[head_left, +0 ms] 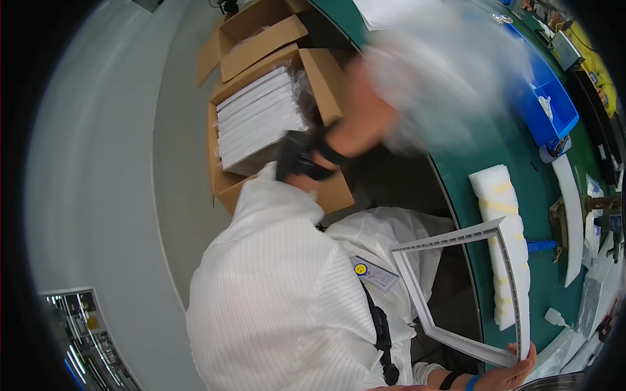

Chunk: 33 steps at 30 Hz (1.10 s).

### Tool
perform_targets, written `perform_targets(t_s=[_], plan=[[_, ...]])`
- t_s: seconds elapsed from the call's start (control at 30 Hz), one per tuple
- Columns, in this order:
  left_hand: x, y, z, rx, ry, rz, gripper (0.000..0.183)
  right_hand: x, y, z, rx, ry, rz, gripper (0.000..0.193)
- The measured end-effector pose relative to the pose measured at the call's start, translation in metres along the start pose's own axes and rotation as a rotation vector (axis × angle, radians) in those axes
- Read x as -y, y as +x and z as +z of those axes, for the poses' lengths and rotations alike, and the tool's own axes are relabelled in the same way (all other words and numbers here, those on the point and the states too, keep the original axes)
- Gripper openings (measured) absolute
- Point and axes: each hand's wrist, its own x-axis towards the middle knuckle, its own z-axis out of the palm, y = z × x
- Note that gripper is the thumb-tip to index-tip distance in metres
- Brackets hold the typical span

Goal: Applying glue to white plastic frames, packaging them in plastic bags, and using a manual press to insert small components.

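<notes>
My left hand, blurred by motion, reaches out over the gap between an open cardboard box and the green table. It grips a clear plastic bag, which is smeared across the table's far part. Low on the right, my right hand is closed round one corner of a white rectangular frame. The frame is tilted over the table's edge, and its inner sides show rows of small slots. Just behind it, a white foam roll with yellowish patches lies on the table.
The cardboard box at left holds several white slabs in plastic; another open box stands beyond. A blue bin, a curved white strip and a small white bottle occupy the green table.
</notes>
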Motion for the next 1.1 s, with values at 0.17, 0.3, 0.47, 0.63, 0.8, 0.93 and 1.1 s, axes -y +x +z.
perform_targets(t_s=[0.17,0.3,0.47,0.63,0.8,0.93,1.1], plan=[[0.134,-0.006,-0.144,-0.352,0.710,0.073,0.037,-0.003,-0.004,0.006,0.059,-0.011,0.050,0.063],[0.252,-0.046,-0.127,0.230,1.064,-0.133,0.026,-0.049,-0.017,-0.013,0.085,0.246,0.277,0.056],[0.333,-0.060,-0.170,1.115,1.295,-0.093,0.024,-0.033,0.006,0.015,0.253,0.530,0.257,0.053],[0.297,-0.058,-0.119,1.595,0.512,-0.406,0.027,-0.015,0.016,0.021,0.348,0.745,0.442,0.062],[0.250,0.019,-0.155,1.267,1.065,-0.294,0.034,-0.018,-0.004,0.013,0.274,0.909,0.563,0.061],[0.093,0.030,-0.078,0.782,0.626,-0.289,0.025,-0.029,-0.044,0.014,0.402,0.877,0.540,0.047],[-0.017,-0.060,0.027,1.453,-0.086,-0.428,0.031,-0.026,-0.088,0.016,0.333,0.868,0.664,0.049]])
